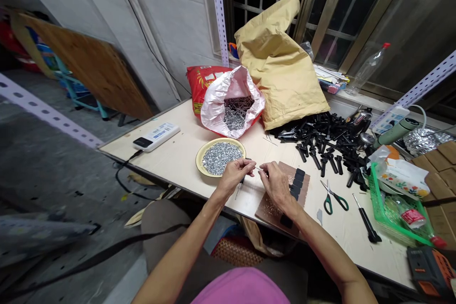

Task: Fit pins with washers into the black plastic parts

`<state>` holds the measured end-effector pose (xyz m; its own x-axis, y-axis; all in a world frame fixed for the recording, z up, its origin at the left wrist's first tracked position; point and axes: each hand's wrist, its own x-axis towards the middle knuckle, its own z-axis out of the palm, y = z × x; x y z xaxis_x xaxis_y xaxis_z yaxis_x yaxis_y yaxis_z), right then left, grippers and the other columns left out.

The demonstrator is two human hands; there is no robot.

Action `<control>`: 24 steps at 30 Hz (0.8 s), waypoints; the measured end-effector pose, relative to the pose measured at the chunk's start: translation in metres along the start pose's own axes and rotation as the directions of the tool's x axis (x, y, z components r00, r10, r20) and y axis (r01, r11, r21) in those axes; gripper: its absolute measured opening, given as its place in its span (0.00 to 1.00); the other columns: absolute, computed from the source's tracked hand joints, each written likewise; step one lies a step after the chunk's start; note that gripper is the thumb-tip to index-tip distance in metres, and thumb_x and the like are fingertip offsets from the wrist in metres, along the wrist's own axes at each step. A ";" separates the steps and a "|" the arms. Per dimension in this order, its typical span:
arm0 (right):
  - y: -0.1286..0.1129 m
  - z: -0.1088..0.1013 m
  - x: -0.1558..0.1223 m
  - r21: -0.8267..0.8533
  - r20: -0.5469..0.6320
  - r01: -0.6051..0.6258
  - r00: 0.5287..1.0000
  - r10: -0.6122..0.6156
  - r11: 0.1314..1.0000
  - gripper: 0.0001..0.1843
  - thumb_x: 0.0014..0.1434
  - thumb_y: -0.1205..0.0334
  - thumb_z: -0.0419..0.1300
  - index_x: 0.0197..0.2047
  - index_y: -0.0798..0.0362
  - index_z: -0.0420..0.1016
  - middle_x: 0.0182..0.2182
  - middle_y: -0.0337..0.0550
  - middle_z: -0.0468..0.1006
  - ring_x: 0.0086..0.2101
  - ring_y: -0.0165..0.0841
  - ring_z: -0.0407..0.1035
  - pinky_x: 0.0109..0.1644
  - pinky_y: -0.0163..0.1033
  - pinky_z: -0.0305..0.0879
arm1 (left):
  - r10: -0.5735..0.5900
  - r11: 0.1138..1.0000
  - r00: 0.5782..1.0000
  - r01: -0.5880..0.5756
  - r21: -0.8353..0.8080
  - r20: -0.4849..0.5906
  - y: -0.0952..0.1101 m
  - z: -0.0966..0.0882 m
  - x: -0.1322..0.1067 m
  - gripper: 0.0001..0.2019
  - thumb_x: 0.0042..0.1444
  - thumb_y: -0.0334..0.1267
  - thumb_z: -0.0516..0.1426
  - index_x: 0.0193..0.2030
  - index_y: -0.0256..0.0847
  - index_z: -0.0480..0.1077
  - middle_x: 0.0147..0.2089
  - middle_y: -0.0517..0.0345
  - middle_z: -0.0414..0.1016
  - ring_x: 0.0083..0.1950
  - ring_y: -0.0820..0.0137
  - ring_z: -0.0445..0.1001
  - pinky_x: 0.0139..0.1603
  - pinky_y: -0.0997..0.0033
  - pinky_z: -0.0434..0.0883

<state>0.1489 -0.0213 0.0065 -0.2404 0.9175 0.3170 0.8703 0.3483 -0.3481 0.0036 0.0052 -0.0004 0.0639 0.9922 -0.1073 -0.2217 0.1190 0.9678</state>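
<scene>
My left hand (235,175) pinches a thin metal rod (258,168) above the front of the table. Opposite it, the fingertips of my right hand (276,183) close on the rod's other end. A slim dark piece with a thin metal shaft (238,191) shows just below my left fingers; I cannot tell whether they touch it. Left of my hands stands a yellow bowl (198,165) full of small shiny metal parts (221,157). Under my right hand and wrist lies a brown board (265,205) with a row of black pieces (296,184).
Behind the bowl, an open red sack (204,86) holds metal rods (238,111). A large brown paper bag (285,80) leans near piled black plastic parts (320,137). Scissors (333,197), a black-handled tool (366,221) and a green basket (386,213) lie right; a white power strip (156,137) left.
</scene>
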 end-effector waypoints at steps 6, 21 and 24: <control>0.000 -0.004 -0.002 -0.004 0.043 -0.016 0.999 0.016 1.000 0.12 0.67 0.62 0.47 0.38 0.52 0.72 0.34 0.43 0.75 0.31 0.31 0.69 0.31 0.34 0.58 | -0.001 1.000 1.000 0.001 -0.013 0.013 -0.001 0.002 -0.001 0.17 0.34 0.48 0.67 0.26 0.36 0.74 0.24 0.62 0.73 0.24 0.75 0.70 0.30 0.71 0.71; 0.029 -0.021 -0.020 0.157 0.005 -0.052 0.999 0.052 0.986 0.08 0.63 0.65 0.52 0.38 0.51 0.74 0.33 0.41 0.75 0.36 0.32 0.70 0.39 0.35 0.63 | -0.032 0.996 0.991 0.020 0.090 0.131 -0.011 0.013 -0.007 0.23 0.39 0.50 0.64 0.39 0.34 0.74 0.35 0.55 0.75 0.32 0.71 0.73 0.35 0.68 0.73; 0.060 -0.037 -0.039 0.086 -0.045 -0.138 0.989 0.142 0.987 0.08 0.63 0.64 0.53 0.39 0.51 0.74 0.35 0.41 0.75 0.37 0.32 0.70 0.40 0.35 0.63 | 0.039 0.981 0.988 -0.066 0.180 0.150 -0.026 0.017 -0.010 0.26 0.46 0.50 0.60 0.51 0.37 0.70 0.43 0.51 0.74 0.42 0.66 0.74 0.39 0.65 0.75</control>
<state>0.2266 -0.0430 0.0059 -0.0949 0.9481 0.3036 0.8550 0.2338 -0.4629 0.0253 -0.0086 -0.0201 0.2006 0.9791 -0.0341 -0.0464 0.0442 0.9979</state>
